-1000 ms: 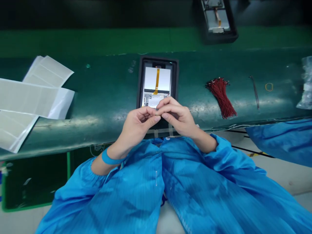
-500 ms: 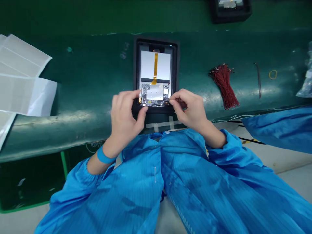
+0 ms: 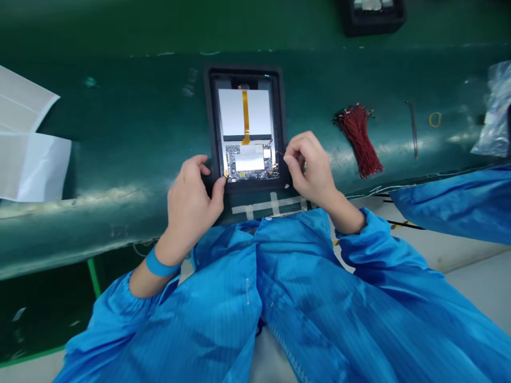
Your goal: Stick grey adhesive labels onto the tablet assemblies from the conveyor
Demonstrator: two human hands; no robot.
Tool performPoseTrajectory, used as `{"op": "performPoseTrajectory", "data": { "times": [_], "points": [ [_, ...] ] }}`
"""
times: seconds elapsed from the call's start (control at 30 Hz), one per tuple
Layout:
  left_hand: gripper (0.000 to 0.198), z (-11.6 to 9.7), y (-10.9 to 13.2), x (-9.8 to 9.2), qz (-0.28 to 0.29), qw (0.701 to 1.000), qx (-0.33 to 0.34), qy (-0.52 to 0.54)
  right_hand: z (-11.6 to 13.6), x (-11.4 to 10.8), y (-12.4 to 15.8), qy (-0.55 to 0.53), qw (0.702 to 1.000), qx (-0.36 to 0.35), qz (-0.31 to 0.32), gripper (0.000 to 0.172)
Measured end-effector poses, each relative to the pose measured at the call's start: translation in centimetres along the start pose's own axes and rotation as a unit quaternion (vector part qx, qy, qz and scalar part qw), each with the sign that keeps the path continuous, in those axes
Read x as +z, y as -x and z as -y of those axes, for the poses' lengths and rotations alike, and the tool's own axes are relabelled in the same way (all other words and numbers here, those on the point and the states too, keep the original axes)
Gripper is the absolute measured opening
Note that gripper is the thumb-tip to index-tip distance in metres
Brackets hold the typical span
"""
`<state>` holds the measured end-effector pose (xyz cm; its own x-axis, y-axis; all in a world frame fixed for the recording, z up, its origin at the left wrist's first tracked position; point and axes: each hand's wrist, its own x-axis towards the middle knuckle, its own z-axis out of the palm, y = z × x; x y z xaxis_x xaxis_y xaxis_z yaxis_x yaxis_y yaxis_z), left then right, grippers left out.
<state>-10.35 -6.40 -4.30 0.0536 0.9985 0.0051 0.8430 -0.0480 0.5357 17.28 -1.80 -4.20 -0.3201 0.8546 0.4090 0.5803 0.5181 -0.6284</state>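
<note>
An opened tablet lies in a black foam tray (image 3: 285,106) on the green mat. Inside it a silver battery (image 3: 231,114) fills the upper half, crossed by an amber ribbon cable (image 3: 246,114). Below the battery sits a circuit board (image 3: 263,174) with a silver shield plate (image 3: 249,158). My left hand (image 3: 194,194) is at the tray's lower left corner, thumb and fingers apart, holding nothing. Just off the tray's right edge, my right hand (image 3: 309,167) is closed in a pinch on a thin dark red wire (image 3: 280,153), whose end points towards the board.
To the right lie a bundle of red wires (image 3: 361,141), a single wire strand (image 3: 413,127), a yellow rubber band (image 3: 435,119) and a clear plastic bag (image 3: 493,114). White sheets (image 3: 35,165) are on the left. Another black tray (image 3: 375,24) stands at the back right.
My right hand has drawn back from the board's lower right corner with the wire in its fingers. My left hand has moved off the board's left side. The whole view has shifted slightly.
</note>
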Motion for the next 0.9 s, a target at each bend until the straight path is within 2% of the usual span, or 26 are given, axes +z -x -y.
{"op": "performPoseTrajectory", "data": {
  "times": [0.07, 0.13, 0.23, 0.33, 0.4, 0.47, 0.53, 0.57, 0.6, 0.67, 0.73, 0.77, 0.83, 0.9],
  "points": [
    [0.055, 0.1, -0.8, -0.3, 0.024, 0.999, -0.001, -0.025, -0.7, 0.1, 0.1, 0.014, 0.999, -0.035, -0.01, 0.012],
    [0.056, 0.5, -1.9, -0.9, 0.032, 0.998, 0.013, -0.06, -0.9, 0.1, 0.8, 0.02, 0.998, -0.066, 0.01, 0.01],
    [0.06, 2.4, -4.7, -2.7, 0.037, 0.99, 0.051, -0.123, -0.5, -0.5, 2.4, 0.02, 0.996, -0.089, 0.006, 0.008],
    [0.062, 5.0, -9.7, -4.8, 0.068, 0.977, 0.108, -0.17, -0.2, -2.0, 3.3, 0.008, 0.997, -0.07, -0.045, 0.007],
    [0.079, 6.0, -14.0, -5.5, 0.09, 0.964, 0.165, -0.188, -0.5, -3.1, 3.2, -0.01, 0.996, -0.037, -0.077, 0.008],
    [0.092, 5.3, -17.9, -5.3, 0.119, 0.945, 0.235, -0.192, -1.0, -3.7, 2.7, -0.025, 0.995, -0.011, -0.096, 0.01],
    [0.091, 2.8, -20.4, -4.7, 0.131, 0.929, 0.287, -0.196, -1.6, -3.8, 1.9, -0.026, 0.995, 0.005, -0.098, 0.011],
    [0.088, 1.1, -20.7, -4.4, 0.123, 0.923, 0.303, -0.202, -1.9, -3.7, 1.5, -0.023, 0.996, 0.012, -0.091, 0.012],
    [0.083, -0.8, -20.4, -4.2, 0.104, 0.921, 0.312, -0.21, -2.2, -3.5, 1.2, -0.02, 0.996, 0.019, -0.08, 0.012],
    [0.071, -4.1, -18.0, -4.1, 0.047, 0.925, 0.3, -0.229, -2.7, -2.9, 0.8, -0.023, 0.998, 0.037, -0.045, 0.013],
    [0.06, -5.5, -14.0, -4.7, -0.018, 0.941, 0.222, -0.254, -2.8, -2.3, 0.7, -0.04, 0.997, 0.063, -0.007, 0.013],
    [0.057, -5.3, -11.9, -5.1, -0.036, 0.945, 0.154, -0.285, -2.7, -2.0, 0.8, -0.05, 0.996, 0.076, 0.009, 0.013],
    [0.062, -3.7, -8.8, -6.1, -0.037, 0.938, 0.028, -0.343, -2.2, -1.5, 1.1, -0.057, 0.994, 0.093, 0.029, 0.014],
    [0.066, -1.6, -7.4, -6.6, 0.005, 0.935, -0.042, -0.351, -1.3, -1.0, 1.6, -0.049, 0.992, 0.105, 0.041, 0.015]
  ]
}}
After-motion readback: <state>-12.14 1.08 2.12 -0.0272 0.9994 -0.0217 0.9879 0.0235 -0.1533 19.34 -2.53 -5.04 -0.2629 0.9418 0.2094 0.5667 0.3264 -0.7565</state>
